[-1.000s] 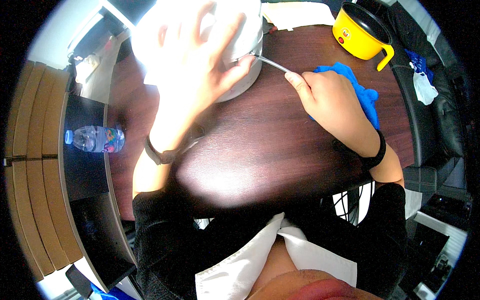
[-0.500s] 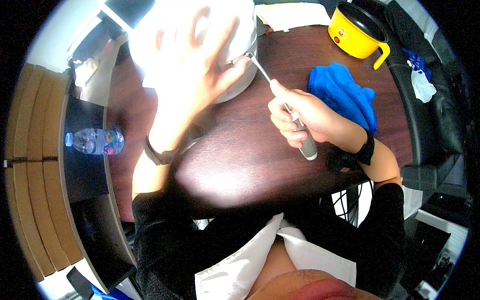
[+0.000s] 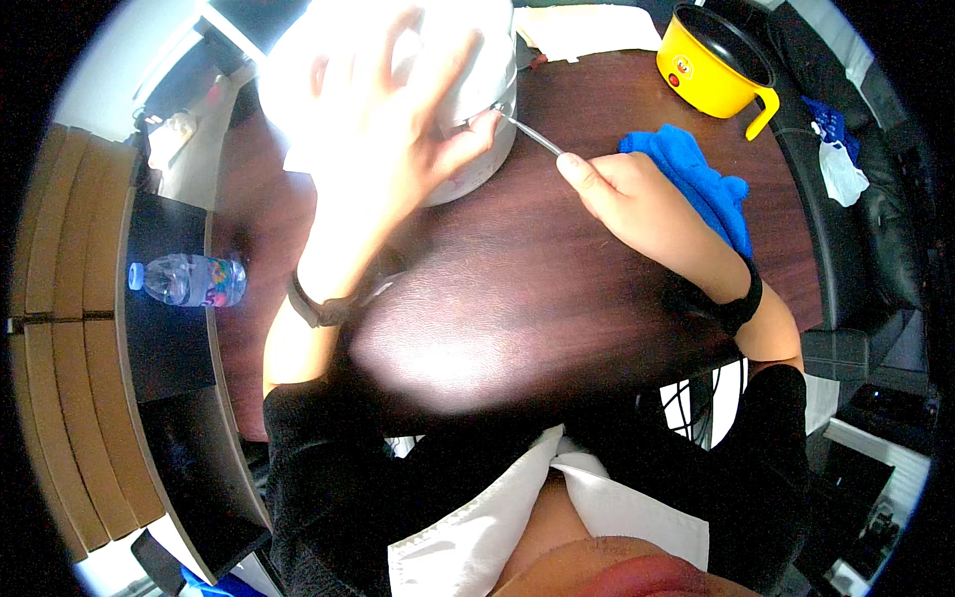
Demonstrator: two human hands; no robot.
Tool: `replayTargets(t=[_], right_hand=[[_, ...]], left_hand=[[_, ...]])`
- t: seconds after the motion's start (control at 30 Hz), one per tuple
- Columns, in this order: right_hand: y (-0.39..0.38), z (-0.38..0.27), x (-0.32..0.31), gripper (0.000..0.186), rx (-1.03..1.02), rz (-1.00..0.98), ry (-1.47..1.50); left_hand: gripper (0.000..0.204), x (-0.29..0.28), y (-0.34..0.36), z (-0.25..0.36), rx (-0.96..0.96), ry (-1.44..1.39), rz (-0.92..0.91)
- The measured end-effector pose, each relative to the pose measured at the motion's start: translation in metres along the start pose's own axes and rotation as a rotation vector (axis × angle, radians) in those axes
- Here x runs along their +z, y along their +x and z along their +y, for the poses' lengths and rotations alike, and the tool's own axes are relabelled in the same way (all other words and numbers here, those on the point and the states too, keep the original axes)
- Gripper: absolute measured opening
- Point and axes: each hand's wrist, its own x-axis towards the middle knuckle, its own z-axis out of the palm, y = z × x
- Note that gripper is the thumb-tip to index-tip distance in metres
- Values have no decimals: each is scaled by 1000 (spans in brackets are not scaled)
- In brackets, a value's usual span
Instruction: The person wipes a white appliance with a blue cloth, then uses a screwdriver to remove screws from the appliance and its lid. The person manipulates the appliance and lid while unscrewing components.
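A white round container (image 3: 489, 159) stands at the far side of the dark table, largely washed out by glare. My left hand (image 3: 393, 129) grips it, fingers spread over the top and thumb at its side. In my closed right hand (image 3: 627, 194) is a hand tool (image 3: 537, 138) with a thin metal shaft, like a screwdriver. Its tip meets the container's side beside my left thumb; my fingers hide the handle. The exact contact at the tip is too small to make out.
A blue cloth (image 3: 686, 169) lies just beyond my right forearm. At the far right stands a yellow pot (image 3: 711, 75) with a black inside. A white cloth-like piece (image 3: 587, 30) lies at the back edge. A plastic bottle (image 3: 199, 281) lies at the left.
My right hand has shifted slightly right and rolled over, so its back now shows and the grey handle is hidden. The tool's shaft lies flatter. My left hand stays nearly still.
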Motion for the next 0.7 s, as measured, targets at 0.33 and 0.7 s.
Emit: replayTargets(t=[0.33,0.7], right_hand=[[-2,0,-14,58,-82,216,-436],[-4,-13,-28,57,-193,315,-752]], left_hand=[[59,8,-1,2,-6,-131,-9],[59,12,-2,3,6,-117,-13]])
